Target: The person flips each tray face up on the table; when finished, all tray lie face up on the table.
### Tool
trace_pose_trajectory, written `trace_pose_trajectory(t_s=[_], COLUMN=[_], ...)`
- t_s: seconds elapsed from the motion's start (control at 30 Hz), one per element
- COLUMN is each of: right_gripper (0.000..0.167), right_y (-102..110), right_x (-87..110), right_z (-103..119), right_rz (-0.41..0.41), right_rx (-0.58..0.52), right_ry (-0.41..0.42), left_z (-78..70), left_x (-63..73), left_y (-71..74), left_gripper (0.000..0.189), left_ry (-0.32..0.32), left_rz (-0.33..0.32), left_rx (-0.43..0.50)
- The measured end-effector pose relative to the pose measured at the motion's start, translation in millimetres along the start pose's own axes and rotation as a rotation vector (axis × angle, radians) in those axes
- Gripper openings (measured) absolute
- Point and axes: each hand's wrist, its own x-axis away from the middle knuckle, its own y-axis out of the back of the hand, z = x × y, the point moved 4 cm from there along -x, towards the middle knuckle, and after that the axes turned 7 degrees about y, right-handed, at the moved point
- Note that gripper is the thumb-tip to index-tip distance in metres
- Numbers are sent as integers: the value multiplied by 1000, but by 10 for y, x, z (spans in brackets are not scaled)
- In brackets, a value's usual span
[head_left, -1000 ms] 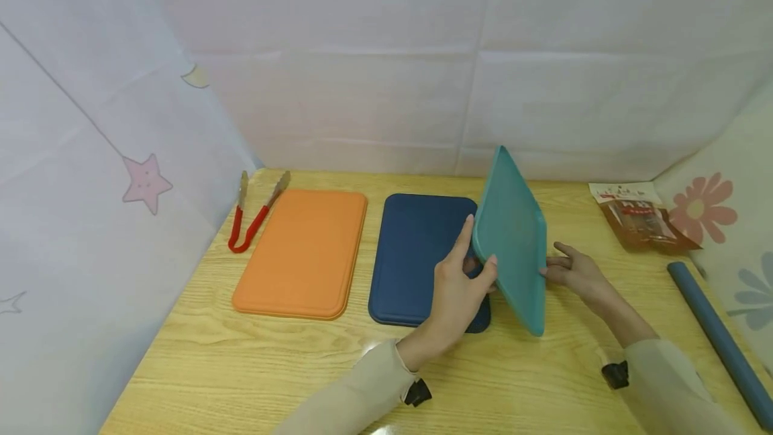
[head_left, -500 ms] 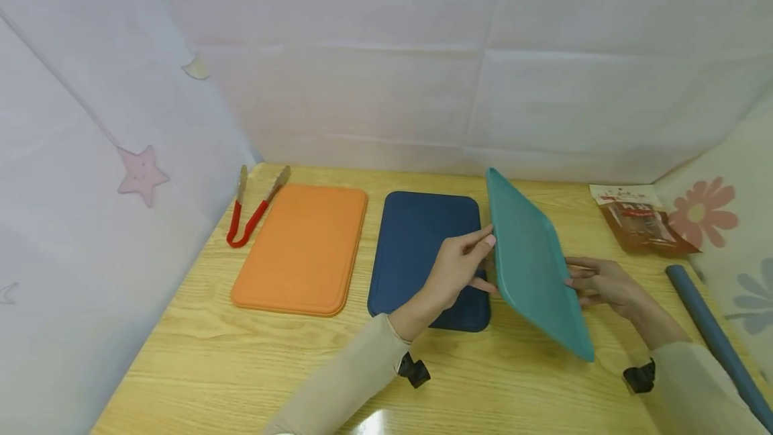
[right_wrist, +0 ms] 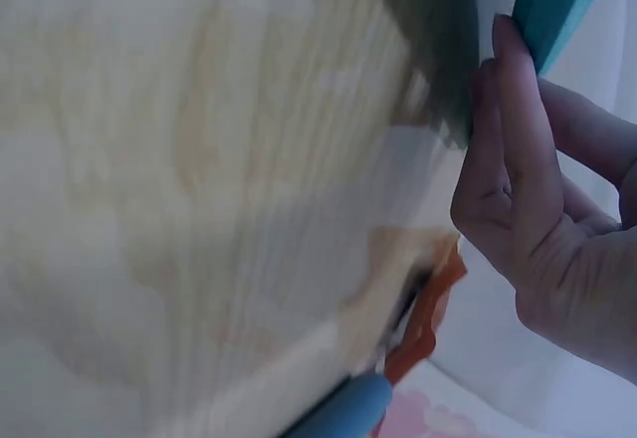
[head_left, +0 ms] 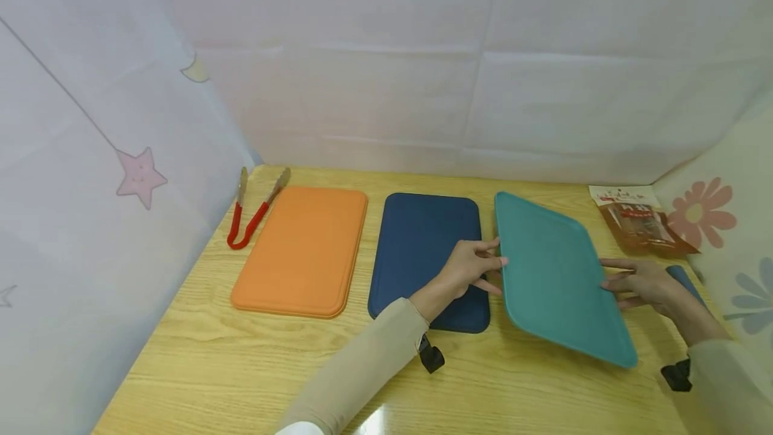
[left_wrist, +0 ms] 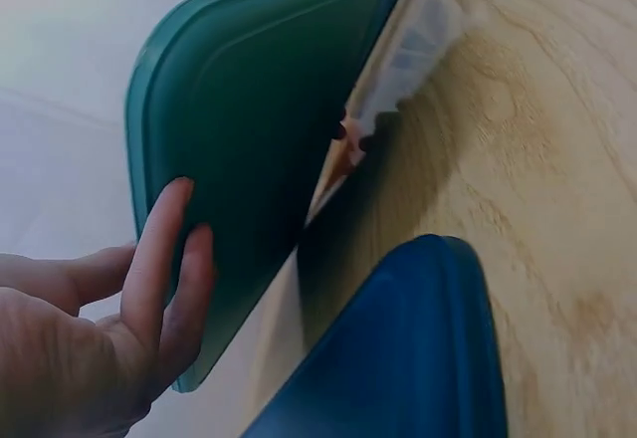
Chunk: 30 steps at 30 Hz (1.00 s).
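Note:
Held between both hands is a teal tray (head_left: 555,280), tilted with its right side lower toward the front, over the table right of the navy tray. My left hand (head_left: 468,270) pinches its left edge; in the left wrist view the fingers (left_wrist: 159,249) lie against its underside. On the opposite long edge, my right hand (head_left: 643,287) pinches the rim, thumb on top and fingers beneath. A flat navy tray (head_left: 423,254) lies under my left forearm and hand. Farther left rests an orange tray (head_left: 304,250).
Red-handled tongs (head_left: 247,220) lie left of the orange tray. At the back right is a brown snack packet (head_left: 643,220). A blue-grey roll (head_left: 686,282) lies along the right side, partly behind my right arm. Cloth walls (head_left: 362,86) border the wooden table (head_left: 199,368).
The teal tray has moved right and swung from nearly upright to a flatter tilt, lower over the table. Both hands have moved right with it, keeping hold of its edges.

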Motion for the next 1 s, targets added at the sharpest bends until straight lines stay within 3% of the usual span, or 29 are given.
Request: trace_pose_trajectory(t_s=[0.2, 0.3, 0.47, 0.6, 0.8, 0.83, 0.93, 1.0], right_gripper=[73, 72, 67, 66, 66, 66, 66, 66], right_y=[172, 197, 189, 206, 214, 207, 185, 172], right_x=[-14, -21, -68, -102, -119, -128, -151, -153], right_z=[-12, -13, 23, 42, 20, 12, 3, 5], right_rz=[1, -2, -30, -60, -94, -103, -136, -157], right_rx=[84, 138, 190, 192, 212, 222, 250, 279], right_ry=[21, 36, 41, 14, 24, 26, 24, 19], left_z=[190, 277, 326, 301, 275, 274, 258, 248], left_x=[-136, -153, -164, -217, -312, -325, -356, -381], left_y=[-69, -128, -172, -232, -328, -332, -347, -360], left_gripper=[52, 53, 51, 22, 6, 6, 32, 34], left_ry=[48, 31, -17, -53, -89, -95, -86, -60], left_rz=[-38, -52, -131, -173, -245, -256, -278, -291], left_rx=[-52, -120, -253, -426, -746, -790, -898, -955])
